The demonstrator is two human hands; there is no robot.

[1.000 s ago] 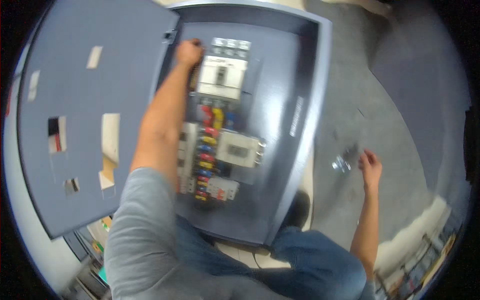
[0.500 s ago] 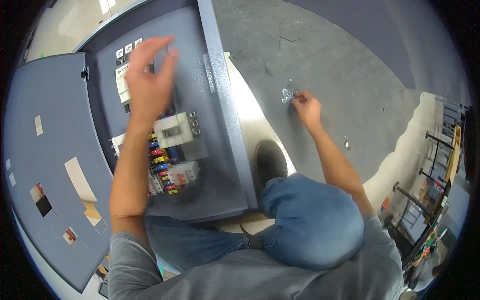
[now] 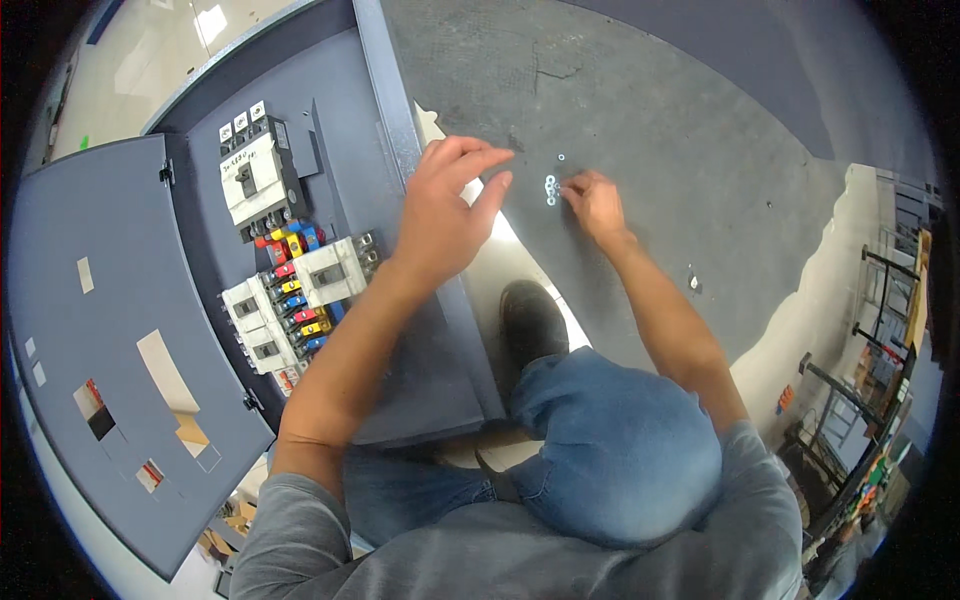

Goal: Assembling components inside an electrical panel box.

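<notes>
My left hand [image 3: 445, 215] hovers above the right edge of an open grey electrical cabinet [image 3: 420, 330], fingers spread and holding nothing. My right hand [image 3: 593, 203] reaches down to the grey concrete floor, its fingertips at a small cluster of silver washers and nuts [image 3: 551, 188]; whether it pinches one I cannot tell. Inside the cabinet sit a large white circuit breaker [image 3: 258, 180] and smaller white breakers [image 3: 300, 300] with red, yellow and blue wire terminals.
The cabinet door [image 3: 90, 340] lies swung open to the left. My black shoe [image 3: 530, 320] and blue-jeaned knee [image 3: 620, 450] are below my hands. A small metal piece [image 3: 692, 282] lies on the floor. Metal racks [image 3: 880, 330] stand at the right.
My left hand left the breakers inside the cabinet and moved right, toward my right hand. My right hand stays at the small hardware on the floor. The view swung right.
</notes>
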